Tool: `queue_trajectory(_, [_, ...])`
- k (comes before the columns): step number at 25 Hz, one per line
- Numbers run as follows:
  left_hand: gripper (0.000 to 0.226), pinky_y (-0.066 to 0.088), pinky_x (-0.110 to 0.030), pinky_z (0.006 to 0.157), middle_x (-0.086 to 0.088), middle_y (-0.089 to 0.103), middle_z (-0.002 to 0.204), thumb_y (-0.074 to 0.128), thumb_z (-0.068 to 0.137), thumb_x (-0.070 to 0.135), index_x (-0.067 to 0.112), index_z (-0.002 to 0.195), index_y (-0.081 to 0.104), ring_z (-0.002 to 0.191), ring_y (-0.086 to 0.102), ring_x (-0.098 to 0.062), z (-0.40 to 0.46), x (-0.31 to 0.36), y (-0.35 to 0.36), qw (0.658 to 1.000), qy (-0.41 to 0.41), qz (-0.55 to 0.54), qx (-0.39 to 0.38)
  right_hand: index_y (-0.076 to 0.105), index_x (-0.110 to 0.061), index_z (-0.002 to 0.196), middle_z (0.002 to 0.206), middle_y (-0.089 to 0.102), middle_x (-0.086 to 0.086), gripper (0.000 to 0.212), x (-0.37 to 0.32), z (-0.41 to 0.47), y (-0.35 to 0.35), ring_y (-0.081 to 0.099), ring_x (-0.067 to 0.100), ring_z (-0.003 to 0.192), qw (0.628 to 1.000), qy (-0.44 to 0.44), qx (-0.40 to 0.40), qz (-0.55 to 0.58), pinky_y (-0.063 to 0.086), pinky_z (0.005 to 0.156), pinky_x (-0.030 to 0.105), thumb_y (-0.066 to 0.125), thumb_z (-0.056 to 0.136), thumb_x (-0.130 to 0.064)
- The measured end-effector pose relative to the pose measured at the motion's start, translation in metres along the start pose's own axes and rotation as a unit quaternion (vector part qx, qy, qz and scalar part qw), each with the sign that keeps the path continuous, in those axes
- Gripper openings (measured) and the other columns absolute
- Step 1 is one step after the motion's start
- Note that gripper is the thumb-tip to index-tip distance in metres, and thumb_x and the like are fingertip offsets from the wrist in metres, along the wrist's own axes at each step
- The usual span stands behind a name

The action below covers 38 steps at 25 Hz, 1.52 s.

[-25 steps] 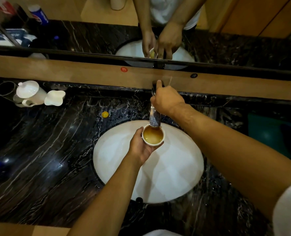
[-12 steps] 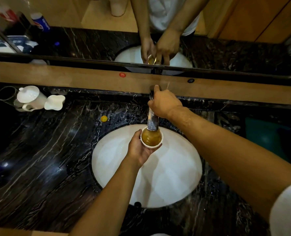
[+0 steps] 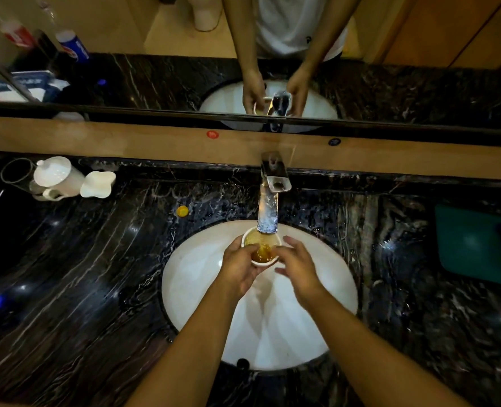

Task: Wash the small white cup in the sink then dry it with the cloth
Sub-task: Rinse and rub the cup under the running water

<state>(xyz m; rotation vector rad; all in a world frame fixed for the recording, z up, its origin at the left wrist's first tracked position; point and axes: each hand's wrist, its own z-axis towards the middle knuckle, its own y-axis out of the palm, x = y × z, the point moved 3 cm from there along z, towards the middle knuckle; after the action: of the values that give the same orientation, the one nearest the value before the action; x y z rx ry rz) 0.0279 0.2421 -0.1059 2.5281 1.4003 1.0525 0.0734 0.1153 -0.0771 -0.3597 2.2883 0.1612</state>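
While the left hand (image 3: 237, 268) curls its fingers around the small white cup (image 3: 261, 248), the right hand (image 3: 297, 267) sits just beside the cup with fingers loosely spread, gripping nothing. The cup, holding amber liquid, is above the white sink (image 3: 325, 289), directly under the chrome faucet (image 3: 272, 183) and its running water. A teal cloth (image 3: 475, 245) lies well right of the sink on the black marble counter (image 3: 81, 274).

bathroom vanity; marble counter (image 3: 76, 277); sink (image 3: 202, 277); faucet (image 3: 274, 174); mirror (image 3: 155, 69)
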Motion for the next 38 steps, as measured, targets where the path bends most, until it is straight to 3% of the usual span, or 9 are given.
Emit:
queue_trajectory(3, [0.030, 0.062, -0.048, 0.066, -0.022, 0.075, 0.108, 0.049, 0.098, -0.001, 0.008, 0.120, 0.066, 0.092, 0.076, -0.037, -0.001, -0.001, -0.002, 1.000, 0.013, 0.001, 0.011, 0.060, -0.021, 0.125, 0.116, 0.073, 0.005, 0.038, 0.010, 0.008, 0.016, 0.072, 0.022, 0.106, 0.998, -0.021, -0.053, 0.002, 0.063, 0.086, 0.041, 0.073, 0.089, -0.014])
queue_trajectory(8, [0.022, 0.062, -0.048, 0.065, -0.015, 0.080, 0.097, 0.051, 0.100, 0.004, 0.010, 0.110, 0.070, 0.088, 0.077, -0.033, -0.002, -0.004, -0.001, 0.999, 0.027, 0.029, 0.021, 0.067, -0.012, 0.101, 0.100, 0.075, 0.012, 0.012, 0.008, 0.029, 0.014, 0.073, 0.032, 0.095, 0.991, -0.041, 0.041, -0.117, 0.061, 0.086, 0.056, 0.067, 0.094, -0.022])
queue_trajectory(11, [0.019, 0.063, -0.049, 0.067, -0.019, 0.077, 0.102, 0.058, 0.097, 0.003, 0.011, 0.110, 0.070, 0.092, 0.075, -0.037, -0.003, -0.003, 0.001, 0.996, 0.045, 0.063, 0.051, 0.069, -0.014, 0.107, 0.102, 0.076, 0.009, 0.015, 0.006, 0.032, 0.009, 0.074, 0.030, 0.093, 0.988, -0.057, 0.033, -0.142, 0.062, 0.083, 0.054, 0.058, 0.100, -0.019])
queue_trajectory(16, [0.018, 0.063, -0.056, 0.079, -0.018, 0.075, 0.102, 0.066, 0.092, 0.005, 0.011, 0.108, 0.070, 0.094, 0.073, -0.038, 0.002, 0.000, 0.006, 0.985, 0.070, 0.110, 0.109, 0.063, -0.022, 0.120, 0.114, 0.075, 0.006, 0.046, 0.017, 0.024, 0.015, 0.074, 0.024, 0.099, 0.996, -0.020, -0.067, -0.061, 0.064, 0.085, 0.047, 0.077, 0.080, -0.004])
queue_trajectory(20, [0.023, 0.063, -0.055, 0.073, -0.018, 0.074, 0.105, 0.047, 0.104, 0.007, 0.013, 0.110, 0.068, 0.094, 0.073, -0.036, -0.003, 0.002, 0.010, 0.990, 0.065, 0.105, 0.065, 0.066, -0.011, 0.107, 0.103, 0.075, 0.011, 0.023, 0.008, 0.034, 0.013, 0.075, 0.029, 0.092, 0.993, -0.031, 0.029, -0.109, 0.064, 0.078, 0.052, 0.075, 0.088, -0.020])
queue_trajectory(24, [0.046, 0.063, -0.051, 0.068, -0.018, 0.069, 0.114, 0.048, 0.088, -0.018, 0.015, 0.116, 0.063, 0.102, 0.070, -0.039, -0.003, 0.002, 0.006, 0.994, 0.056, 0.099, -0.001, 0.070, -0.011, 0.106, 0.104, 0.076, 0.012, 0.019, -0.002, 0.040, 0.007, 0.073, 0.031, 0.095, 0.991, -0.011, 0.037, -0.125, 0.061, 0.086, 0.054, 0.057, 0.100, -0.024])
queue_trajectory(30, [0.031, 0.063, -0.052, 0.083, -0.012, 0.076, 0.105, 0.063, 0.091, -0.004, 0.025, 0.098, 0.072, 0.094, 0.074, -0.031, 0.007, 0.001, 0.000, 0.967, 0.159, 0.168, 0.112, 0.061, -0.011, 0.115, 0.111, 0.072, 0.013, 0.022, 0.010, 0.033, 0.009, 0.074, 0.030, 0.096, 0.999, 0.028, -0.017, 0.009, 0.065, 0.081, 0.049, 0.054, 0.096, -0.001])
queue_trajectory(35, [0.035, 0.064, -0.042, 0.075, -0.003, 0.079, 0.090, 0.059, 0.091, -0.003, 0.028, 0.092, 0.076, 0.088, 0.075, -0.028, 0.010, 0.008, 0.008, 0.956, 0.176, 0.212, 0.097, 0.058, -0.016, 0.091, 0.092, 0.072, 0.009, 0.019, 0.011, 0.033, 0.013, 0.074, 0.027, 0.079, 0.995, -0.012, 0.027, -0.098, 0.062, 0.063, 0.037, 0.072, 0.092, -0.028])
queue_trajectory(38, [0.044, 0.063, -0.033, 0.068, 0.002, 0.079, 0.095, 0.055, 0.090, -0.007, 0.031, 0.103, 0.074, 0.089, 0.076, -0.022, 0.010, 0.008, 0.004, 0.964, 0.153, 0.216, 0.041, 0.058, -0.012, 0.079, 0.078, 0.067, 0.008, 0.031, 0.004, 0.043, 0.009, 0.061, 0.027, 0.069, 0.979, -0.028, 0.073, -0.189, 0.049, 0.062, 0.036, 0.061, 0.096, -0.037])
